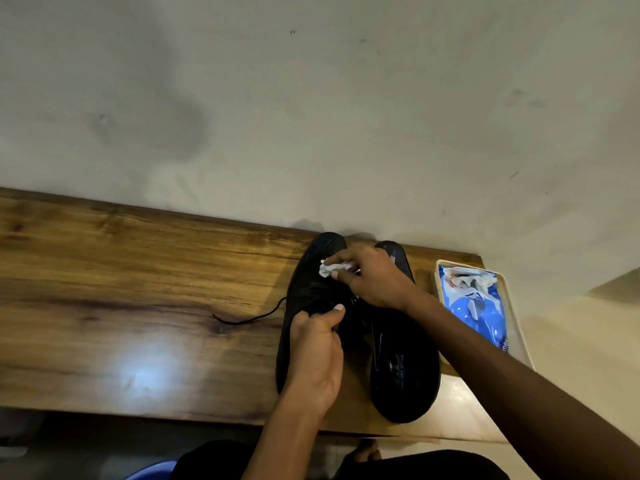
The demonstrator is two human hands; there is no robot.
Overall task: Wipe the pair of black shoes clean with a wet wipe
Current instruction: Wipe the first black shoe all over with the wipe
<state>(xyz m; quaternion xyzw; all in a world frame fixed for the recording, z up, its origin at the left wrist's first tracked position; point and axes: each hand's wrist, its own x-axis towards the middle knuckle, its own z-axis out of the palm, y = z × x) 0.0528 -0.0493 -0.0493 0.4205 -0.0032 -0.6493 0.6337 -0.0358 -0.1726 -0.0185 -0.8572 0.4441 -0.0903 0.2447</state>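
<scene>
Left hand [317, 351] grips left shoe [304, 289]; right hand [374, 275] pinches wipe [330, 269] against its toe

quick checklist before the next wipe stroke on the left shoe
1. Wet wipe in the right hand: ok, bunched and pinched in the fingers.
2. Wipe on the left shoe: ok, at its toe area.
3. Left hand steadying that shoe: ok, grips it near the opening.
4. Loose lace clear of the wipe: ok, trails left on the table.
5. Right shoe out of the way: ok, lies beside.
6. Wipe clean enough: cannot tell.
7. Wipes pack within reach: ok, in the tray.
</scene>
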